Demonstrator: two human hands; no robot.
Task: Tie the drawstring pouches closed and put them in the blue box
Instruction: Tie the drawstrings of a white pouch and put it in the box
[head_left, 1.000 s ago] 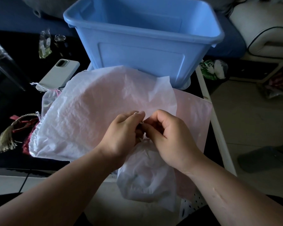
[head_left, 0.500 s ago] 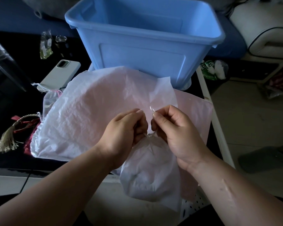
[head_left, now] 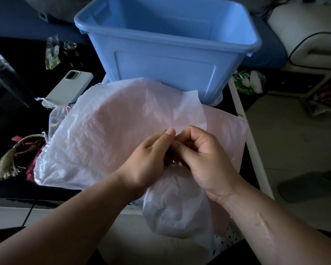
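Note:
A small sheer white drawstring pouch (head_left: pixel 177 205) hangs in front of me, its gathered neck hidden between my hands. My left hand (head_left: pixel 148 159) and my right hand (head_left: pixel 204 157) are pressed together at the neck, fingers curled and pinching the drawstring there. The blue box (head_left: pixel 168 60) stands open behind them on the table. At the left edge lie another sheer pouch (head_left: pixel 56 117) and a dark red pouch (head_left: pixel 33 161) with a gold tassel (head_left: pixel 7 165).
A large crumpled white and pink plastic sheet (head_left: pixel 103 134) covers the table in front of the box. A phone (head_left: pixel 69 87) lies face down to the left. The table's right edge (head_left: pixel 250 142) drops to a tiled floor with a dark slipper (head_left: pixel 310 185).
My hands drew apart slightly with the string, then came back together at the pouch's neck. The pouch has stayed hanging below them.

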